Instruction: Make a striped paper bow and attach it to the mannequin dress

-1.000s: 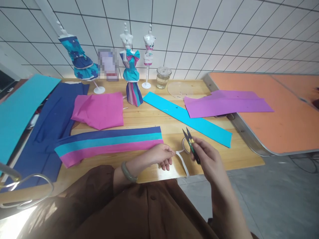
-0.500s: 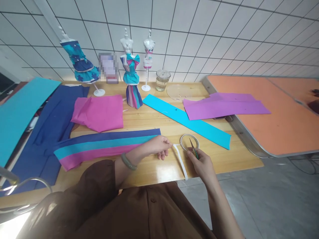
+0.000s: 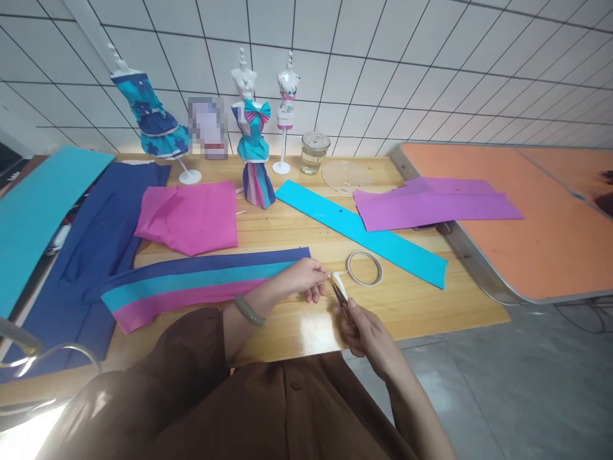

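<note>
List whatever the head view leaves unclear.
Head view:
Handles of dark metal scissors: hidden by right hand.
Pinched part of narrow white tape: hidden by left hand.
Small dark object: mostly under flat purple sheet.
Pale upright rectangle: contents pixelated.
Flat orange tabletop: cut off by right edge.

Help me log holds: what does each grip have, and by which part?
Left grip: white strip, pinched; exact spot along it unclear. Right grip: scissors, by the handle end.
</note>
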Demonstrator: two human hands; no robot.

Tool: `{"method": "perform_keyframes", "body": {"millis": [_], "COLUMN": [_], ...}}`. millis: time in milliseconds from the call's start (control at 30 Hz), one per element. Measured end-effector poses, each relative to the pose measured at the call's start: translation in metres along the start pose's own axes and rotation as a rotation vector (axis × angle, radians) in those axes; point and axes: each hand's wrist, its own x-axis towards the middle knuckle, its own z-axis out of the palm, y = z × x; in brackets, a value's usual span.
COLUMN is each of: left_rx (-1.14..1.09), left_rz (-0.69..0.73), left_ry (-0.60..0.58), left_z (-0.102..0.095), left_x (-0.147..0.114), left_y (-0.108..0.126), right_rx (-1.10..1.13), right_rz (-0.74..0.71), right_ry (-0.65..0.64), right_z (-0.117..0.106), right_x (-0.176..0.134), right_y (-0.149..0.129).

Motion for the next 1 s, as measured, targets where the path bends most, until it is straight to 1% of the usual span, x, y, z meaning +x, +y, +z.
{"method": "perform_keyframes", "body": {"millis": [67,233,433,600,733,833,1000], "left_rx": [-0.006,-0.043,-0.07,-0.095,-0.098,-0.087,-0.107], "left_rz": [-0.015,-0.029,-0.01,-0.003,-0.004,-0.017,-0.024], "left_ry": [0.01,0.002,-0.021,-0.037,-0.048,-0.04,-0.035], "left_z": [0.0,-0.001,-0.002,-0.003,-0.003,-0.003,-0.004], "left_x": [-0.001,-0.003,-0.004,-0.005,-0.006,-0.007,-0.008], "left_y": [0.001,0.004,0.003,0.002,0.004,0.006,0.007], "right_rx": [0.017,-0.012,0.018,0.044,0.047,0.012,-0.129], "right_rz": [0.002,-0.021,-0.007,0.023,0.011,-0.018,-0.09], "right_ry": [-0.002,0.06,-0.003,-0.007,-0.018,-0.018,0.015], "right_z": [-0.001,-0.005,-0.004,-0.003,-0.002,-0.001,-0.002], "right_x": [0.005,0.011,0.016,0.025,0.031,0.033,0.033], "right_y": [0.001,-0.003,-0.004,-0.006,-0.009,-0.012,-0.013]}}
